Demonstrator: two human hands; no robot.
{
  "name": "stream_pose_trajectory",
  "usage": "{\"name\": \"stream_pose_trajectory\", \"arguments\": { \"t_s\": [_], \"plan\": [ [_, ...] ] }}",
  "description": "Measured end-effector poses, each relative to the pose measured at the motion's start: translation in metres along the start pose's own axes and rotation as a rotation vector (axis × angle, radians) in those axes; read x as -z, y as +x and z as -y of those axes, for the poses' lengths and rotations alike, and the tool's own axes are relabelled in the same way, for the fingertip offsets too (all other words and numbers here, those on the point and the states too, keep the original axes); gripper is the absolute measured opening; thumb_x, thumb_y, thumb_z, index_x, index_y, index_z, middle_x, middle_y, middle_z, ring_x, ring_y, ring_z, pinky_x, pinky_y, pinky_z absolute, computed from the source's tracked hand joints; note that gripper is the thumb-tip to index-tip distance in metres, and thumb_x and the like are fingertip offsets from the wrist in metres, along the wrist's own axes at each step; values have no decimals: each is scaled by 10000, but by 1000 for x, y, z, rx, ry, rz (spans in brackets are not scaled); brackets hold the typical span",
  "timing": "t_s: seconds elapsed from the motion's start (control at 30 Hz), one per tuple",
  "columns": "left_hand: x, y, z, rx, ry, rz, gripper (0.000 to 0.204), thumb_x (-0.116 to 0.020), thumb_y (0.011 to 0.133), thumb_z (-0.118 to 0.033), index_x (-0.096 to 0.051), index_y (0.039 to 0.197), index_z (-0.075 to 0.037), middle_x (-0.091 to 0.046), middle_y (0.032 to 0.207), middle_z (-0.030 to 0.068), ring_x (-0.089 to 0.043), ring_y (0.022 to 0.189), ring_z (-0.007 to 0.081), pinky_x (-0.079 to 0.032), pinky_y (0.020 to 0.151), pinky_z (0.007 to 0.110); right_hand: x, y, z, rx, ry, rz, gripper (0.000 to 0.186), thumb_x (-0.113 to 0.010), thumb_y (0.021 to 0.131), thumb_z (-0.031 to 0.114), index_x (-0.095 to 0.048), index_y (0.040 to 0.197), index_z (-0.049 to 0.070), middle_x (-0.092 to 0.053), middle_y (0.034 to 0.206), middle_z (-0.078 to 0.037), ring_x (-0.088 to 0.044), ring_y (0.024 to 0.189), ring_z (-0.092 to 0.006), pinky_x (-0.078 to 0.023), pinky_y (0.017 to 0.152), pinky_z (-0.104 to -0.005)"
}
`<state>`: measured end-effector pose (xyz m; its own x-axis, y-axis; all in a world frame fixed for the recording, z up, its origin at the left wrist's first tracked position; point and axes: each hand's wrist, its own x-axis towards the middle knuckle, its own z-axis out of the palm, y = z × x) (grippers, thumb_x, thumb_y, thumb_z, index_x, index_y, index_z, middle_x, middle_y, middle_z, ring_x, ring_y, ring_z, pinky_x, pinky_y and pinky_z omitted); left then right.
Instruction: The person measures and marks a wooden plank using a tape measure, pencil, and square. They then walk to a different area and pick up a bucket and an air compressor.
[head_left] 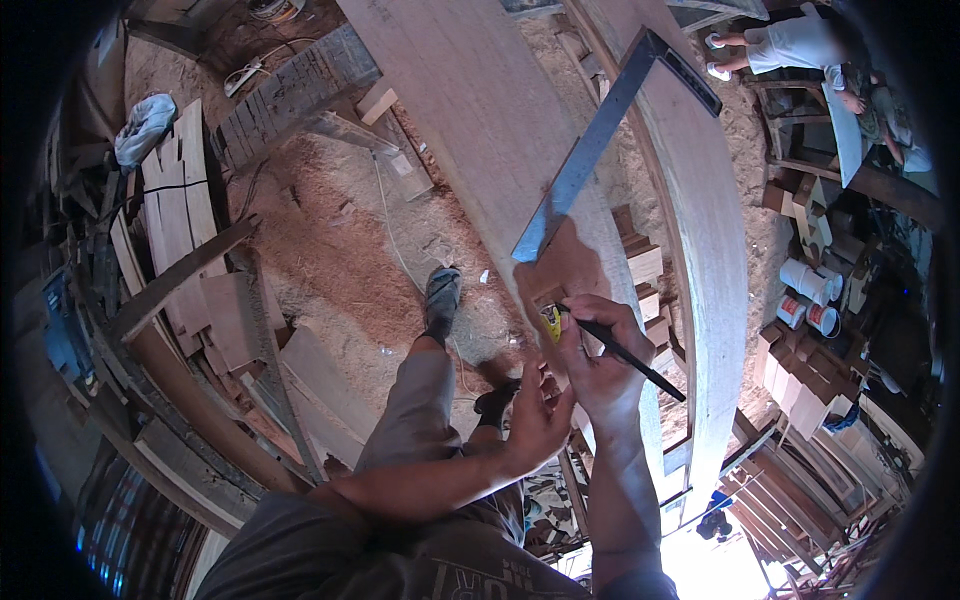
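Note:
A long pale wooden plank (460, 110) runs diagonally under my hands. My right hand (600, 355) is closed on a black pencil-like tool (653, 374), with a yellow tape measure (550, 320) at its fingertips over the plank. My left hand (540, 420) is just below it at the plank's near edge, fingers curled; I cannot make out what they hold, if anything. A long metal square (585, 150) lies across the plank beyond my hands, its short arm on a second, parallel plank (715, 280).
Stacked boards (175, 200) and scrap timber line the left. My foot (442, 298) is on the sawdust-covered ground, near a cord. At right are white buckets (805, 283), wood blocks (805, 375) and, further up, a person (790, 45) near a pale board.

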<state>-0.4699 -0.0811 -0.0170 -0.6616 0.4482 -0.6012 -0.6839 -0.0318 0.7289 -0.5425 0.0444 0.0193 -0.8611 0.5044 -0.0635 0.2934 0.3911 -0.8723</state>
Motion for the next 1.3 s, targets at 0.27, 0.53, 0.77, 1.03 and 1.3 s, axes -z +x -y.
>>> {"name": "stream_pose_trajectory", "arguments": {
  "t_s": [0.27,0.53,0.77,1.03,1.3],
  "plan": [
    [0,-1,4,6,18,-18,579,-622,1071,-34,-313,1559,-7,-619,1311,182,-681,1122,199,-612,843,323,0,0,7,-49,33,12,192,-760,947,-64,-659,1108,-35,-746,1160,-193,-752,1066,-211,-638,947,-338],
    [-2,2,4,-39,42,-40,545,-616,1075,-45,-335,1539,8,-628,1302,196,-686,1096,191,-607,824,327,-1,-1,8,-89,-24,-6,171,-773,942,-61,-688,1087,-31,-752,1133,-166,-753,1051,-203,-632,939,-337],
    [0,6,16,-120,11,-37,472,-607,1087,-57,-385,1493,38,-620,1303,178,-681,1102,191,-577,870,325,-7,-7,4,-201,99,-133,191,-802,969,96,-704,1110,13,-779,1029,-115,-758,981,-163,-604,891,-324],
    [8,21,37,-93,207,-135,387,-701,1091,-254,-496,1367,-78,-582,1168,30,-554,856,78,-470,652,260,58,-110,-5,-72,303,-502,119,-782,1002,60,-734,1099,12,-757,1132,-127,-751,1001,-194,-606,861,-323],
    [4,25,7,-8,78,-159,417,-728,1062,-422,-544,1315,-146,-600,1408,95,-612,1316,303,-534,1129,520,178,-383,-53,-184,-151,-610,150,-718,1033,76,-754,1174,39,-786,1027,-168,-767,1001,-317,-591,906,-424]
  ]
}}
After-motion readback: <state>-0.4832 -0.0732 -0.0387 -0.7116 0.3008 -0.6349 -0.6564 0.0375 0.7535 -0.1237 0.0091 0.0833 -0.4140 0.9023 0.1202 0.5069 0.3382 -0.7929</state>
